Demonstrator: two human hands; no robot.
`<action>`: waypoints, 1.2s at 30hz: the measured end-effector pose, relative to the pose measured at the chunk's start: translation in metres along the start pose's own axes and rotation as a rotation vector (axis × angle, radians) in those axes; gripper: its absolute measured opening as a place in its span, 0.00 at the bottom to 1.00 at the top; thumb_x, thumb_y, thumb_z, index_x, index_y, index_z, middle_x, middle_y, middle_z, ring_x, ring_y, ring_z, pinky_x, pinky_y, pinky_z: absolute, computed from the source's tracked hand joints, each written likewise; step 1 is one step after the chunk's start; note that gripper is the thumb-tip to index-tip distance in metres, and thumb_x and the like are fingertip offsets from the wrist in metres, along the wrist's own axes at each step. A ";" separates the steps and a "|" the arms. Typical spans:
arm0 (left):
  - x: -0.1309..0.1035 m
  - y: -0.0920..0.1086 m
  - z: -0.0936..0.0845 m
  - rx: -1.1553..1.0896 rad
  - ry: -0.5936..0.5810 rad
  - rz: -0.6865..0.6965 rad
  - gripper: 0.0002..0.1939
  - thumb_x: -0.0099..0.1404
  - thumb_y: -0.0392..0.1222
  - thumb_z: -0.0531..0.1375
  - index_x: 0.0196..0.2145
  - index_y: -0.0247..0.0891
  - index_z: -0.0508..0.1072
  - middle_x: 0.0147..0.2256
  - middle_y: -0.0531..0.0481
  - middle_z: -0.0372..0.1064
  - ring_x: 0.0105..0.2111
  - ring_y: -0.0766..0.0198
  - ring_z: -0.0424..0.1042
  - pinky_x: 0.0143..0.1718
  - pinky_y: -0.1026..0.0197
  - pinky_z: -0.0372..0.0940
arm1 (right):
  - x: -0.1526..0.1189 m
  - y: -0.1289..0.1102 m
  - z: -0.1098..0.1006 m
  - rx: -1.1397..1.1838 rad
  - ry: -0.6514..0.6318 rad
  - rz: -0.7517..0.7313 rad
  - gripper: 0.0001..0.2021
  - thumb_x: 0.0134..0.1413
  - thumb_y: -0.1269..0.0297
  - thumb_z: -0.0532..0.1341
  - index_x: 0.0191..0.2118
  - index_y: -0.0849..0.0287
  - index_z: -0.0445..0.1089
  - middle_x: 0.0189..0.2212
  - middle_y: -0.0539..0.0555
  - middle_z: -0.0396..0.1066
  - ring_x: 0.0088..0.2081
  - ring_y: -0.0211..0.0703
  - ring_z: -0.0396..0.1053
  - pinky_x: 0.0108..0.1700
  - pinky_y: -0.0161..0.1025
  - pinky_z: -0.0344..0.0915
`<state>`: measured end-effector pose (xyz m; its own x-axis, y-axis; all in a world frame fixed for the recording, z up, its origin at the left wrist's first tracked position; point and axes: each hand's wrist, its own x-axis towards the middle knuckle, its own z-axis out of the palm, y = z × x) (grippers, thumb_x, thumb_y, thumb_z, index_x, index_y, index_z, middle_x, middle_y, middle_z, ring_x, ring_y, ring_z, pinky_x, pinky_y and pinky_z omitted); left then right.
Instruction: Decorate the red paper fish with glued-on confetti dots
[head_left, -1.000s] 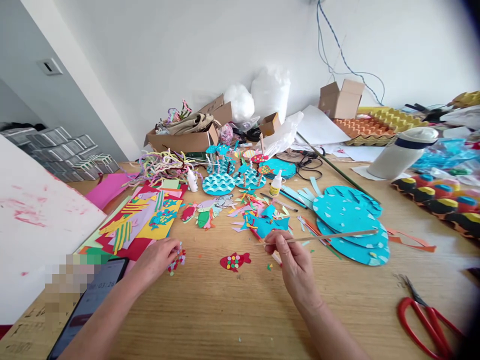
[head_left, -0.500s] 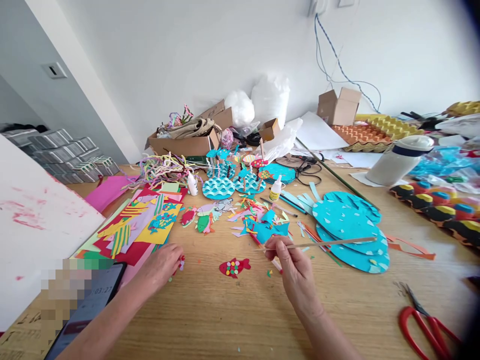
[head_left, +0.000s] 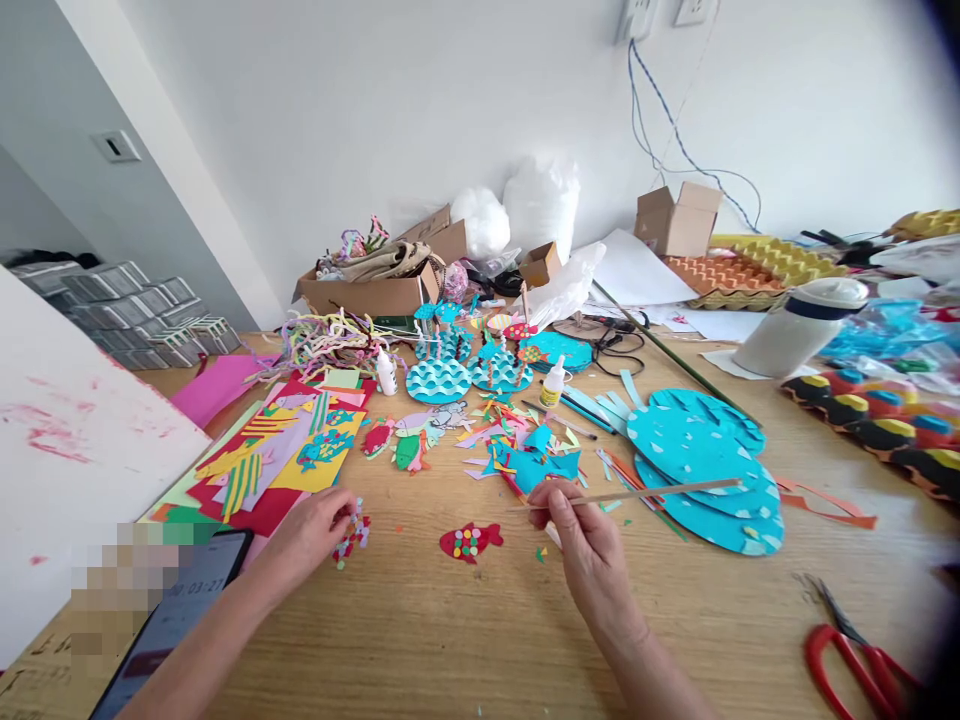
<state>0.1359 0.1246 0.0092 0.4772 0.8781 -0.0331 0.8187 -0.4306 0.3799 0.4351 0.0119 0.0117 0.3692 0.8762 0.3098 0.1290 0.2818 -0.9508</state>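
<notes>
Red fish (head_left: 450, 543), flat on the table (head_left: 420, 650) between the two hands, touched by neither: a paper cut-out, snout to the left, forked tail to the right, its body set with round dots in yellow, green and pale pink. Right hand (head_left: 581, 540): thumb and fingers closed in a pinch on a thin, pale brown stick (head_left: 675, 490), held nearly level, its narrow tip pointing left above the fish's tail end. Left hand (head_left: 311, 530): fingers bunched at a heap of small paper bits (head_left: 358, 530); whether they grip one cannot be told. Surface: pale wood grain, with coloured sheets (head_left: 289, 475) and a phone (head_left: 180, 610) at left, scraps (head_left: 491, 430) and a yellow-labelled bottle (head_left: 553, 385) beyond the fish, overlapping blue discs (head_left: 690, 440) at right, and red-handled scissors (head_left: 855, 655) near the lower right corner. Room: white wall (head_left: 375, 110) behind, a full carton (head_left: 360, 296) and egg trays (head_left: 720, 275) before it, blue cables hanging from a socket (head_left: 637, 18).
</notes>
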 end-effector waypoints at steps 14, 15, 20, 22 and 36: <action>-0.013 0.016 -0.018 -0.963 -0.035 -0.297 0.12 0.51 0.48 0.61 0.27 0.37 0.67 0.23 0.56 0.64 0.22 0.69 0.61 0.23 0.67 0.57 | 0.000 0.003 0.000 -0.012 -0.024 -0.002 0.12 0.58 0.59 0.51 0.30 0.59 0.65 0.25 0.51 0.63 0.27 0.37 0.61 0.29 0.35 0.58; -0.014 0.017 -0.019 -1.001 -0.049 -0.310 0.12 0.51 0.48 0.61 0.28 0.37 0.67 0.24 0.55 0.65 0.23 0.69 0.62 0.24 0.67 0.57 | 0.000 0.003 0.000 -0.012 -0.026 -0.004 0.12 0.58 0.59 0.51 0.30 0.59 0.65 0.25 0.51 0.63 0.26 0.37 0.61 0.29 0.35 0.58; -0.015 0.018 -0.021 -1.080 -0.077 -0.333 0.13 0.51 0.47 0.63 0.28 0.37 0.67 0.25 0.54 0.65 0.23 0.69 0.62 0.23 0.68 0.56 | 0.000 0.002 0.001 -0.009 -0.026 -0.009 0.12 0.58 0.59 0.51 0.29 0.59 0.64 0.24 0.50 0.63 0.26 0.37 0.61 0.29 0.34 0.58; -0.016 0.019 -0.022 -1.080 -0.084 -0.333 0.12 0.51 0.47 0.63 0.28 0.37 0.67 0.25 0.55 0.65 0.23 0.70 0.62 0.23 0.68 0.56 | -0.001 0.001 0.002 -0.008 -0.027 -0.010 0.12 0.58 0.59 0.51 0.29 0.59 0.65 0.24 0.50 0.63 0.26 0.37 0.61 0.28 0.34 0.58; 0.015 0.119 0.003 -0.970 -0.340 -0.007 0.07 0.54 0.43 0.59 0.28 0.37 0.68 0.23 0.56 0.64 0.23 0.70 0.60 0.23 0.68 0.54 | 0.001 -0.009 0.010 0.158 -0.275 0.366 0.18 0.51 0.49 0.54 0.23 0.60 0.60 0.16 0.46 0.62 0.14 0.29 0.55 0.17 0.29 0.49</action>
<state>0.2418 0.0858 0.0510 0.6620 0.7097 -0.2410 0.2832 0.0608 0.9571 0.4250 0.0140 0.0208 0.1045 0.9938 -0.0385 -0.1133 -0.0266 -0.9932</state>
